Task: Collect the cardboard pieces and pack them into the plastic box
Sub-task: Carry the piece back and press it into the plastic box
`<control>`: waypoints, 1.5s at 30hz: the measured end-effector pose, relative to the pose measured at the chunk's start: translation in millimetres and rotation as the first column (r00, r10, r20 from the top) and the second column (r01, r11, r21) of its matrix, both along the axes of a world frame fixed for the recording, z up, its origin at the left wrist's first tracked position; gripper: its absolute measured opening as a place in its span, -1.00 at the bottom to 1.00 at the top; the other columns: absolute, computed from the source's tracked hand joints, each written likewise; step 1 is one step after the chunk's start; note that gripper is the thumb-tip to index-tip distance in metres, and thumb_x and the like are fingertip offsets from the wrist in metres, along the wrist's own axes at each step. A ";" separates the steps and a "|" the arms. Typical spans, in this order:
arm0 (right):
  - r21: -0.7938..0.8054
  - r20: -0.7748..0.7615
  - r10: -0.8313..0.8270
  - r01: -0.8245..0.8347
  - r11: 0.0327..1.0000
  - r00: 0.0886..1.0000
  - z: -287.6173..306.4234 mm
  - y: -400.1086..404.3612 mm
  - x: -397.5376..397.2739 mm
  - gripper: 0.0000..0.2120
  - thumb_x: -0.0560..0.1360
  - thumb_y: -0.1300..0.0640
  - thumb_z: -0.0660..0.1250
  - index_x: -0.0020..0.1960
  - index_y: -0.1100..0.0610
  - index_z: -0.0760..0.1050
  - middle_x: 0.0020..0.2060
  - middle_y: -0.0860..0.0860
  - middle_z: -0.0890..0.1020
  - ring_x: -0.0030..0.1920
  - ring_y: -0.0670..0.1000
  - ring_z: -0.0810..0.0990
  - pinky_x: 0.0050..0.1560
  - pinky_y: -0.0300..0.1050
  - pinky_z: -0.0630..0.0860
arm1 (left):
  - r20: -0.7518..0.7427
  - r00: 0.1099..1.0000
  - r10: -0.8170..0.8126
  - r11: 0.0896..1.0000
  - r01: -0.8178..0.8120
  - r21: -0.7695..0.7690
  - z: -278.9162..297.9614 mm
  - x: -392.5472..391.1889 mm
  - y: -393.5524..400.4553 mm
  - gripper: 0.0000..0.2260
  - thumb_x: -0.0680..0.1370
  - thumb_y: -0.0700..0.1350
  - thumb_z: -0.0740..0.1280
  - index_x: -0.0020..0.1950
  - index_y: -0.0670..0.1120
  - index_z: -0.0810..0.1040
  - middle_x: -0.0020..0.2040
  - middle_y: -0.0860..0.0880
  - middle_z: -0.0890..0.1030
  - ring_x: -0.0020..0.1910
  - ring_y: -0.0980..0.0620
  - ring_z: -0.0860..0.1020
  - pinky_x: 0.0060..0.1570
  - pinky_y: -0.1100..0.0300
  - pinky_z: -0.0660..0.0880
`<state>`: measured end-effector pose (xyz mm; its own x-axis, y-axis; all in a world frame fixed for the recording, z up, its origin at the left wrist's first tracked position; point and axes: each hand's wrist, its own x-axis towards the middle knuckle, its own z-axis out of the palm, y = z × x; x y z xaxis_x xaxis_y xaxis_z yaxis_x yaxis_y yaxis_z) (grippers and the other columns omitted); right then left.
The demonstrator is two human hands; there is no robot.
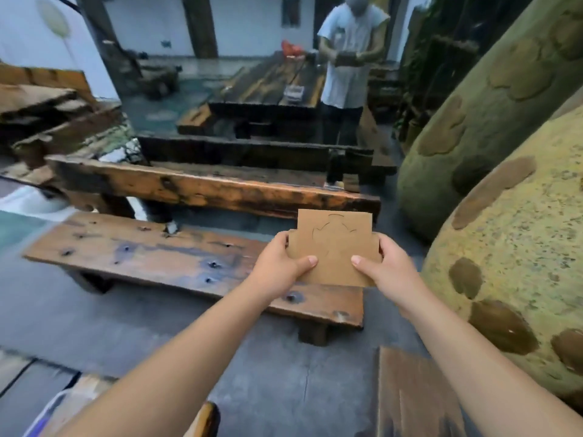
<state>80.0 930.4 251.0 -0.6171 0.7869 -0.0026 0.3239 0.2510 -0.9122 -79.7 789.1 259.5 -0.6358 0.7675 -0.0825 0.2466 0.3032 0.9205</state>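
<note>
Two cardboard pieces (334, 247) are gripped at their side edges by the left hand (280, 263) and the right hand (385, 263), held up above a worn wooden desk (157, 253).

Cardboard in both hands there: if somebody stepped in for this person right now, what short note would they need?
Left hand: grips the left edge of the cardboard pieces, thumb on the front.
Right hand: grips the right edge the same way.
The pieces are a small stack, held upright above the near wooden bench; the front one has a curved outline drawn on it.
More cardboard lies on the ground at lower right.
A see-through container edge shows at lower left; it may be the plastic box, but I cannot tell.
Done: this stack is collected. Left: pack it into the box and gather any remaining pieces.
</note>
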 end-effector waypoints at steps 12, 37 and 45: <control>-0.047 0.003 0.583 -0.582 0.812 0.812 -28.6 -107.8 -152.7 -0.67 0.47 0.09 0.44 0.10 -0.18 0.39 -0.07 -0.30 0.54 -0.07 -0.26 0.53 -0.20 -0.31 0.41 | 0.083 0.802 0.591 0.805 -0.593 -0.008 -32.7 -43.6 -171.8 -0.54 0.36 0.01 0.50 0.18 0.07 0.41 0.08 0.10 0.59 0.03 0.14 0.58 -0.10 0.25 0.54; -0.250 0.372 0.876 -0.875 0.414 0.308 -152.1 -425.0 -261.9 -0.55 0.46 0.16 0.43 0.30 0.09 0.37 0.13 0.05 0.58 0.03 0.00 0.57 0.02 -0.05 0.58 | 0.107 0.371 0.922 0.384 -0.852 -0.355 -166.2 -34.8 -471.3 -0.49 0.42 0.00 0.48 0.28 0.00 0.34 0.04 0.08 0.50 -0.02 0.06 0.52 -0.12 0.23 0.46; -0.266 0.506 0.844 -0.900 0.346 0.175 -196.6 -434.4 -285.5 -0.26 0.48 0.13 0.41 0.52 0.03 0.09 0.29 0.06 0.50 0.13 0.01 0.48 0.18 -0.12 0.43 | 0.117 0.374 0.920 0.383 -0.792 -0.475 -208.4 -54.2 -470.5 -0.42 0.47 -0.06 0.44 0.42 -0.03 0.27 0.30 -0.06 0.51 0.20 -0.05 0.53 0.11 0.16 0.45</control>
